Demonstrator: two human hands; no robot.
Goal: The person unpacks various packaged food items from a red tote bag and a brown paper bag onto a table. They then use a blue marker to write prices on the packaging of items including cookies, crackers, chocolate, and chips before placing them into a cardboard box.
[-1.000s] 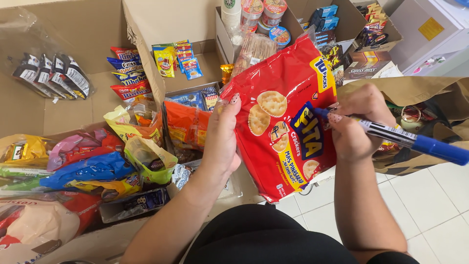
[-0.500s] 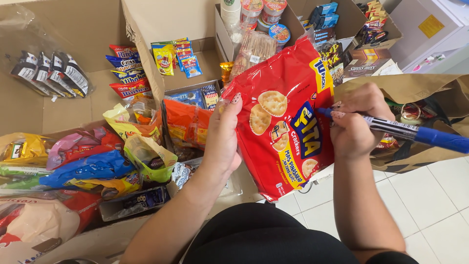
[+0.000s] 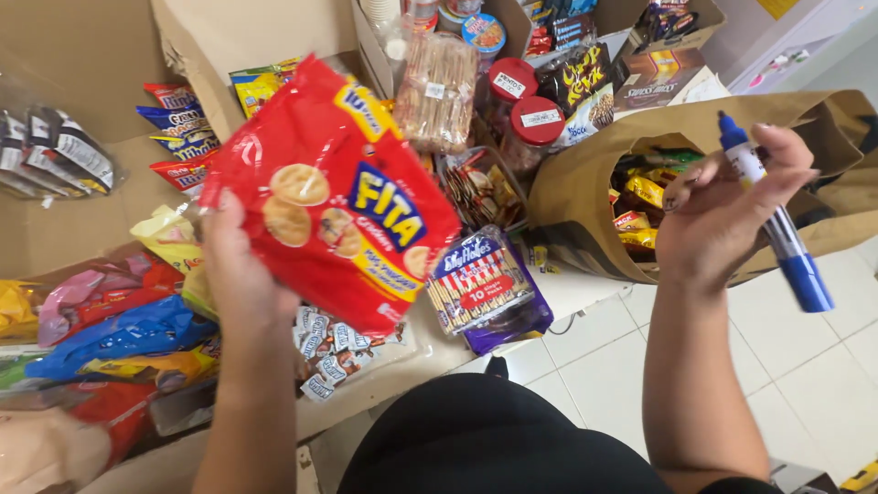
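Observation:
My left hand (image 3: 240, 274) grips a large red bag of crackers (image 3: 338, 192) by its lower left edge and holds it tilted over the cardboard boxes of snacks. My right hand (image 3: 722, 215) is apart from the bag, to the right, and holds a blue marker pen (image 3: 777, 220) with its tip pointing up, in front of an open brown paper bag (image 3: 585, 183). Below the cracker bag lies a blue and purple pack of wafer sticks (image 3: 480, 279).
Cardboard boxes (image 3: 55, 220) at the left hold many coloured snack packets. Red-lidded jars (image 3: 535, 123), a clear pack of sticks (image 3: 439, 87) and cup noodles stand at the back. The paper bag holds yellow packets. White floor tiles (image 3: 823, 366) lie at the lower right.
My left hand has swung the cracker bag left, away from the pen. My right hand lifted the marker off the bag and turned it tip-up. The view shifted right.

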